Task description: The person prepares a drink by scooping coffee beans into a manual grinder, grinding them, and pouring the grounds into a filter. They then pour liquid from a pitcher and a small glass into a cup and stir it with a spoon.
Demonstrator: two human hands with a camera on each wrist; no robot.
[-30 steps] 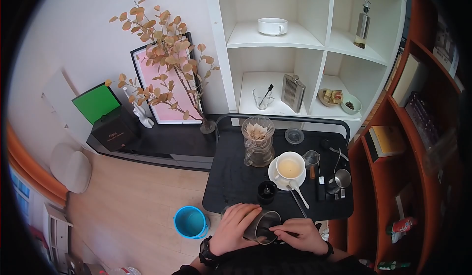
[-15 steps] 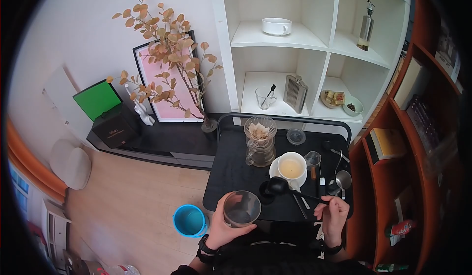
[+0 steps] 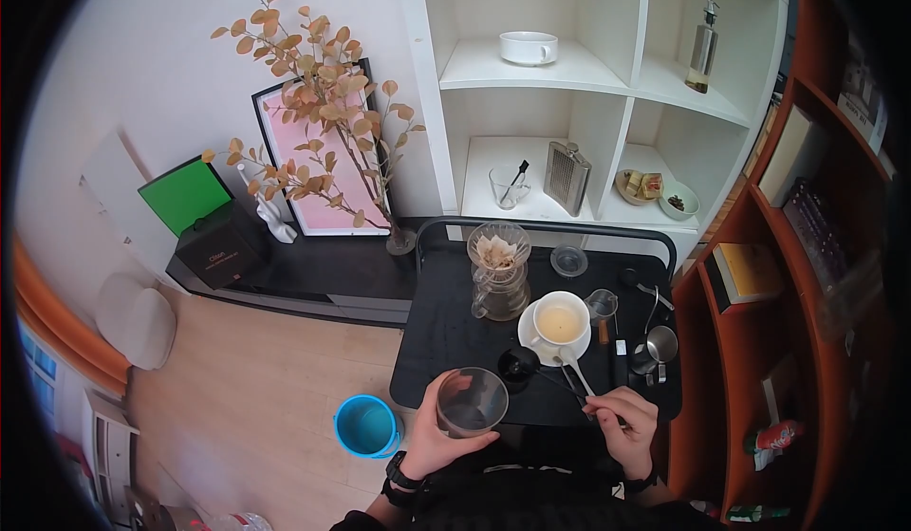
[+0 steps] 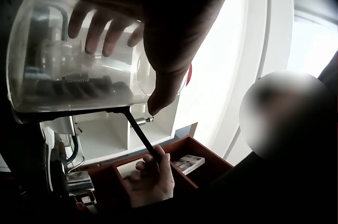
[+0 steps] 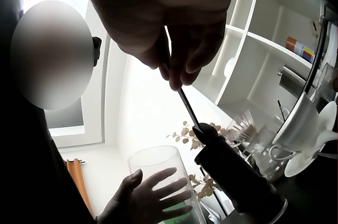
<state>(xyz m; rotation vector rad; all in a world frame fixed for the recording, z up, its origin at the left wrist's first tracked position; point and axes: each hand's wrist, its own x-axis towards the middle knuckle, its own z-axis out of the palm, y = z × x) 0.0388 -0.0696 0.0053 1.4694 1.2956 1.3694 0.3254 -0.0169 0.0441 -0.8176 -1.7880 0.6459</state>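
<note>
My left hand [image 3: 436, 444] grips a clear glass container [image 3: 473, 403], fingers and thumb round its side; nothing is plainly visible inside. In the left wrist view, fingers show through the glass [image 4: 79, 65]. My right hand [image 3: 628, 425] pinches the handle of a black spoon [image 5: 188, 107]. In the right wrist view, the spoon's head is at the top of an upright black cylinder [image 5: 240, 184]; whether it touches the rim I cannot tell. Right of the cylinder, a white cup [image 3: 561, 309] of pale yellow liquid stands on a saucer.
A glass carafe [image 3: 501, 300] with a dripper and paper filter [image 3: 497, 253] stands behind on the black tray table [image 3: 432, 341]. A metal pitcher [image 3: 658, 345], a small glass cup [image 3: 601, 305] and a round lid [image 3: 568, 261] are on the right. A blue bucket [image 3: 368, 428] stands on the floor.
The glass was tilted between both hands, then turned upright in my left hand. My right hand came out with the black spoon, went right, then moved back left, bringing its head to the cylinder.
</note>
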